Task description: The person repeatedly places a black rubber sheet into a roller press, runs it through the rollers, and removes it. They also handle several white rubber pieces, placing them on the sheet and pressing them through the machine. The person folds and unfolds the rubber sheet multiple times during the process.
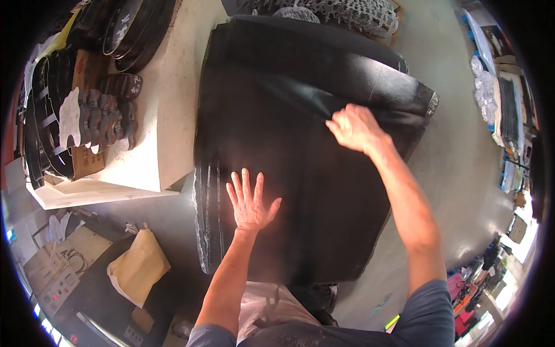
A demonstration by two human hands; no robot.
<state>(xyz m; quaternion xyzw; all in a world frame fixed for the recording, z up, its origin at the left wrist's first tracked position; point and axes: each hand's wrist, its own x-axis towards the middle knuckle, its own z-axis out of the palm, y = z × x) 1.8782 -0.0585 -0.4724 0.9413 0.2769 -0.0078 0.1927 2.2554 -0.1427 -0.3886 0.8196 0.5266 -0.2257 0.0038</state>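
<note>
A large black sheet (pixel 289 156), smooth and rubber-like, spreads out in front of me. My left hand (pixel 250 202) lies flat on its near left part, fingers spread, holding nothing. Farther off and to the right, my right hand (pixel 355 128) is closed in a fist at the sheet. A shiny crease in the black surface runs up to that fist, which appears to grip the material. What lies inside the fingers is hidden. Beyond it, the sheet's far right part rises in a curved fold with a pale, worn corner (pixel 432 104).
At the left, a pale worktop (pixel 179 98) carries stacked wavy-edged dark pieces (pixel 95 118) and black rolled bands (pixel 136 34). A tan paper sheet (pixel 139 266) sits at lower left beside a control box (pixel 58 283). Lacy grey material (pixel 352 14) lies beyond the sheet; loaded shelves (pixel 509 110) line the right.
</note>
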